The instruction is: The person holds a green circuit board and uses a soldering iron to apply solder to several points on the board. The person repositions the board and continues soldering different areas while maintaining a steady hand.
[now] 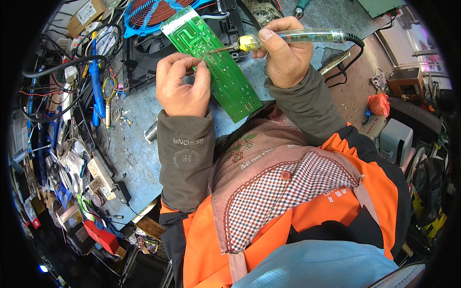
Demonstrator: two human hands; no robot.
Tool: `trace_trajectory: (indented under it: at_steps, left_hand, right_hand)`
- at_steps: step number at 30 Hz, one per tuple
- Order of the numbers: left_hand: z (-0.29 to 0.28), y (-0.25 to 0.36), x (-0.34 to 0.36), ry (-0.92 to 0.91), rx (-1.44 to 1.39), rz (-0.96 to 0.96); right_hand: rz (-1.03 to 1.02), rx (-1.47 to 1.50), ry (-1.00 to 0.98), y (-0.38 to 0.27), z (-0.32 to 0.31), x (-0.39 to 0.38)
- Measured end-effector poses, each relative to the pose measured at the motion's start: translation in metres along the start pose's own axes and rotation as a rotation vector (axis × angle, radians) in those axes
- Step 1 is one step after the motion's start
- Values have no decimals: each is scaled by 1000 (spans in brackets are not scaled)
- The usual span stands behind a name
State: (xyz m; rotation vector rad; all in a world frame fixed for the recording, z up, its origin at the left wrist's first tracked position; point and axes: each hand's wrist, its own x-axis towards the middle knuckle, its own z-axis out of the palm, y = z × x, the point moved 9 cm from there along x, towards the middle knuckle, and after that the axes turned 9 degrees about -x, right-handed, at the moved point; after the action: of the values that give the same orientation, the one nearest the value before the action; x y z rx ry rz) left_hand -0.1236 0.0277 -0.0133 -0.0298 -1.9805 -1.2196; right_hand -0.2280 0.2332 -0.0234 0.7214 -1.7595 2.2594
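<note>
A long green circuit board (229,89) lies at a slant, its top end over a black fan frame (139,67). My right hand (283,57) is closed round a soldering iron (319,36) with a clear handle and yellow collar. The iron's metal tip rests on or just over the board's soldered middle. My left hand (182,84) is at the board's left edge, fingers pinched near the tip; whatever they grip is too small to make out.
A blue-rimmed fan with red mesh (144,19) sits behind on the blue-grey workbench (137,158). Tangled cables, tools and a power strip (101,175) crowd the left. A metal spool (151,133) stands near my left sleeve. Boxes and a red bag (378,104) are at the right.
</note>
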Motion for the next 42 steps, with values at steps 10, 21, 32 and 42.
trace_trajectory:
  at_steps: [10, 21, 32, 42]
  left_hand:
    - [0, 0, 0, -6, -6, -19]
    - [-5, 7, -1, 36, -21, -38]
    - [-21, -12, -10, 200, -261, -233]
    - [-14, 1, -5, 75, -83, -97]
  right_hand:
    - [-21, 53, 25, -3, -6, 0]
    - [33, 18, 49, 0, -8, 1]
    - [27, 133, 32, 3, -9, 1]
    - [15, 44, 9, 2, -6, 1]
